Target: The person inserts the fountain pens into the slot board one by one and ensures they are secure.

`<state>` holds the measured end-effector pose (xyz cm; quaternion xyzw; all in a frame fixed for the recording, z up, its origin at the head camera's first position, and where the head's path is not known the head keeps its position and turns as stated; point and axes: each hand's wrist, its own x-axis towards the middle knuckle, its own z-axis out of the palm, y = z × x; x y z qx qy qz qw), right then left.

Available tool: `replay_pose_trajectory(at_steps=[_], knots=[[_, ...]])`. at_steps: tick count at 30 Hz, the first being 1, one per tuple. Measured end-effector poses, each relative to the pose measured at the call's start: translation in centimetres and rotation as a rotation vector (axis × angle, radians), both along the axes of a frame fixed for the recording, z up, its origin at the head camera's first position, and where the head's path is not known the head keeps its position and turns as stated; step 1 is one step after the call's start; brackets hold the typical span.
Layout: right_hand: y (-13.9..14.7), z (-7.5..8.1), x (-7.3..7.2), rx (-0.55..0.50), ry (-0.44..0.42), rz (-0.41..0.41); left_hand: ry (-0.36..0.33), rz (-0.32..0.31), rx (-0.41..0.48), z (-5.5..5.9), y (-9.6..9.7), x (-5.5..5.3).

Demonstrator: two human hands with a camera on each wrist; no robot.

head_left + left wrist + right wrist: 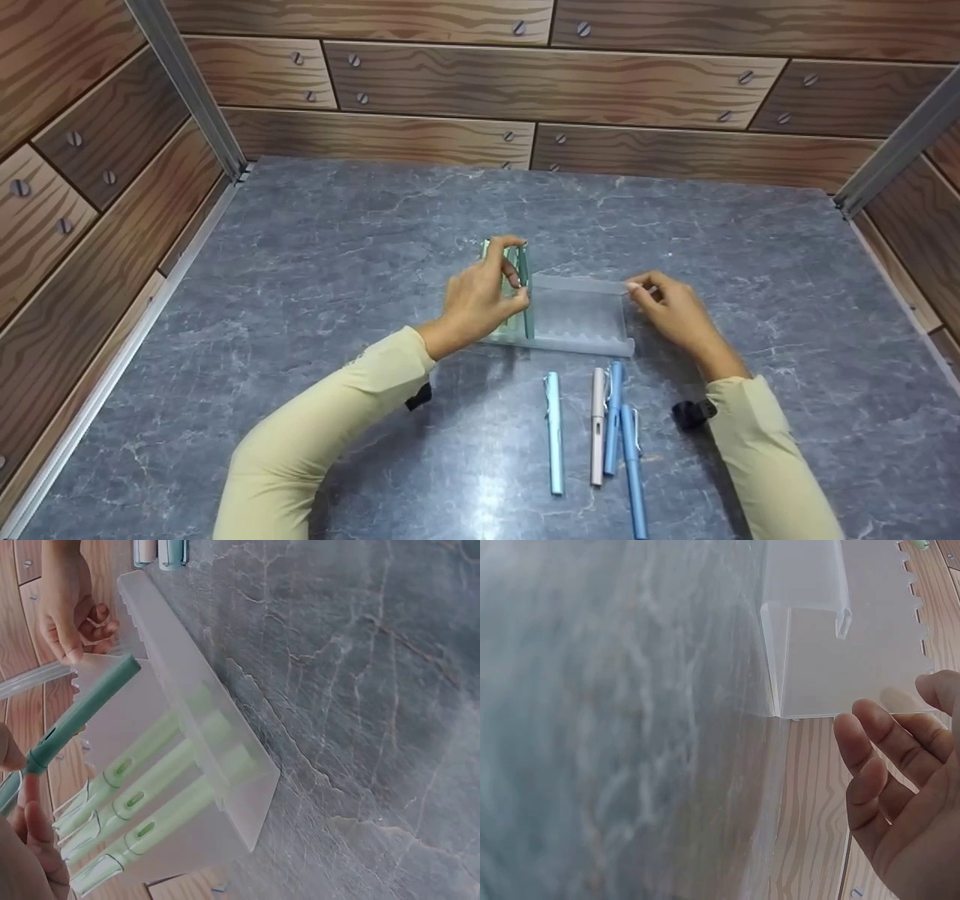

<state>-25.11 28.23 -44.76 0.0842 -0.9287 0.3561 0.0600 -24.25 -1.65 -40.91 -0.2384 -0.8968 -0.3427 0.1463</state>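
My left hand [478, 296] pinches a dark green pen [86, 711] between thumb and fingers, over the left part of a translucent plastic pen holder [579, 309]. Three light green pens [142, 801] lie side by side in the holder's left end, clips toward its notched back edge; my left hand partly hides them in the head view. At the holder's far right corner, my right hand [675, 311] grips the edge between thumb and index finger, with one fingertip showing through the panel in the right wrist view. Its other fingers are loosely curled.
In front of the holder lie a light blue pen [554, 435], a grey-pink pen [598, 427] and two darker blue pens, one [613, 420] beside the other [634, 472]. Wood-patterned walls [420, 79] border the grey marbled tabletop [360, 225].
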Motion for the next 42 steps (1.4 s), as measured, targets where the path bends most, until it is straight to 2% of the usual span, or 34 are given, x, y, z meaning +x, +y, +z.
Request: replay_pose_trajectory(at_steps=[8,12,17,30,42], knots=[[0.0,0.1,0.0,-0.013,-0.003,0.007,0.111,0.025,-0.073,-0.2,0.5,-0.4],[0.0,0.0,0.0,-0.02,0.004,0.004,0.134,0.027,-0.101,-0.5,0.6,-0.6],[-0.1,-0.1,0.1,-0.014,0.001,0.0,0.123,0.019,-0.133,-0.9,0.6,-0.7],[-0.2,0.0,0.1,-0.008,0.002,-0.008,0.054,-0.02,-0.167,-0.8,0.8,-0.9],[0.0,-0.1,0.0,-0.02,-0.004,-0.001,0.052,-0.043,-0.181,-1.0,1.1,-1.0]])
